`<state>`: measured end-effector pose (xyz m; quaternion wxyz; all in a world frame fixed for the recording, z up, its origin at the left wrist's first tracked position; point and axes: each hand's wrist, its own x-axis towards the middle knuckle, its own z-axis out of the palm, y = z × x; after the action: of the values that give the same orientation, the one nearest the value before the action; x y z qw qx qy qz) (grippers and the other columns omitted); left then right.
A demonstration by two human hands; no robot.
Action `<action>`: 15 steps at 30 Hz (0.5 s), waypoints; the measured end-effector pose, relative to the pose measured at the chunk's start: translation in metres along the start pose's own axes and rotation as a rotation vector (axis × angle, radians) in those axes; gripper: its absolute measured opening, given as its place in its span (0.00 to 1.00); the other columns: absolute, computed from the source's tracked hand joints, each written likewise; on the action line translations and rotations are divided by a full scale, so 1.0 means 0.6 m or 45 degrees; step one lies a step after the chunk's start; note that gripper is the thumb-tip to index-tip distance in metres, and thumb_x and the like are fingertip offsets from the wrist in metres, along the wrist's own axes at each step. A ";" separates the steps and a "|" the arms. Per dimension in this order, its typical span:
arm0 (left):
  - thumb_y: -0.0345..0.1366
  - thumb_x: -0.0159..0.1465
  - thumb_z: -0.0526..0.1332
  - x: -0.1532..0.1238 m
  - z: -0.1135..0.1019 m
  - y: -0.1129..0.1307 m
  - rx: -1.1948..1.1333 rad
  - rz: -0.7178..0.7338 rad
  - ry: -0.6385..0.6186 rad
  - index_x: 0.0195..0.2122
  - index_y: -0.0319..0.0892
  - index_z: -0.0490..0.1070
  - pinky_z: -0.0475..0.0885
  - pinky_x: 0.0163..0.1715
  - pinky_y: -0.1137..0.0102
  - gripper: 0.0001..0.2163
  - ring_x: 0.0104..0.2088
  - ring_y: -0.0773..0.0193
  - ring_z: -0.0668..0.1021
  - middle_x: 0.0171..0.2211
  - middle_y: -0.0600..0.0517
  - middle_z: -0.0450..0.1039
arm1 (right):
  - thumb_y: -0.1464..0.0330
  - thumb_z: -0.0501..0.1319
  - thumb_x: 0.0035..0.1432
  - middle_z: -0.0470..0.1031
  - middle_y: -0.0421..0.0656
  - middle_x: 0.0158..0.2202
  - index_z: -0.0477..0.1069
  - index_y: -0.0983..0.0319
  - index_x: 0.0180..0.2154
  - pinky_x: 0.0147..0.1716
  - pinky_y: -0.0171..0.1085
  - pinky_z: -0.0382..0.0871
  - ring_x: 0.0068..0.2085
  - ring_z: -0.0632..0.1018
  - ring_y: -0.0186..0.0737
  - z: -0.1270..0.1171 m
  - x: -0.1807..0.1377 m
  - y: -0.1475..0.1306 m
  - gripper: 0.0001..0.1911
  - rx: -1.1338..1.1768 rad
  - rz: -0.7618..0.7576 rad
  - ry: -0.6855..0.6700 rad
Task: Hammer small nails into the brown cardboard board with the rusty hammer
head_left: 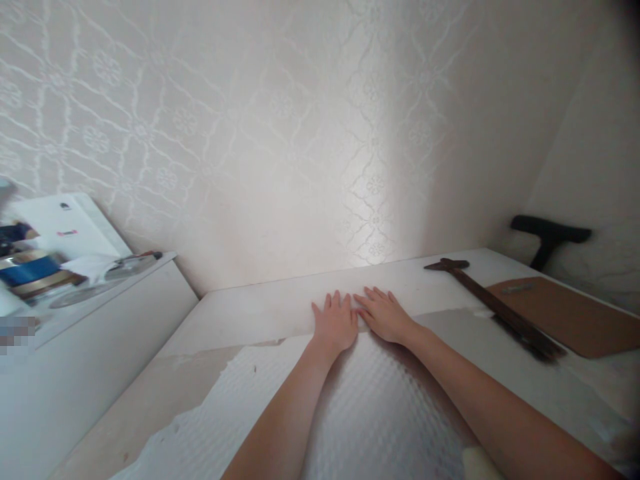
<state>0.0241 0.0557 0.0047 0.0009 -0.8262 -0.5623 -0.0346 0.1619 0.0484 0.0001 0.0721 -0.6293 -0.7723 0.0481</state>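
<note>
My left hand [336, 325] lies flat with fingers spread, pointing at the wall. Beside it my right hand [386, 316] is also laid flat, fingers apart, the two thumbs close together. Both palms press at the far edge of a white dimpled sheet [370, 407], which looks like embossed paper or foam. The fingers reach past it onto the bare white surface [270, 310]. On its left side the sheet has a ragged, torn-looking edge. Neither hand grips anything. The sheet's near part runs out of view under my forearms.
To the right lie a hammer [477, 293] with a dark handle and a brown board [575, 317] with a small metal piece on it. A black T-shaped handle [550, 232] stands behind. At left, a white cabinet [120, 333] carries tape rolls [31, 272] and a white box [75, 223].
</note>
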 end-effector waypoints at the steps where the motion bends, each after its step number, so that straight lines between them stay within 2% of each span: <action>1: 0.43 0.66 0.36 0.000 0.000 0.000 -0.004 0.001 0.003 0.62 0.42 0.50 0.50 0.55 0.42 0.25 0.63 0.48 0.53 0.64 0.43 0.47 | 0.60 0.40 0.64 0.50 0.53 0.64 0.53 0.61 0.61 0.57 0.54 0.46 0.63 0.52 0.54 0.000 0.000 0.000 0.28 -0.001 0.003 0.001; 15: 0.43 0.66 0.36 0.002 0.003 0.000 0.019 -0.010 0.003 0.62 0.43 0.50 0.50 0.56 0.43 0.24 0.63 0.49 0.53 0.64 0.43 0.47 | 0.60 0.40 0.63 0.49 0.53 0.64 0.54 0.61 0.61 0.57 0.55 0.46 0.63 0.52 0.54 0.006 0.002 0.002 0.27 0.008 -0.001 0.012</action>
<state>0.0244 0.0570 0.0031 0.0078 -0.8238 -0.5659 -0.0314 0.1621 0.0498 -0.0033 0.0777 -0.6290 -0.7721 0.0475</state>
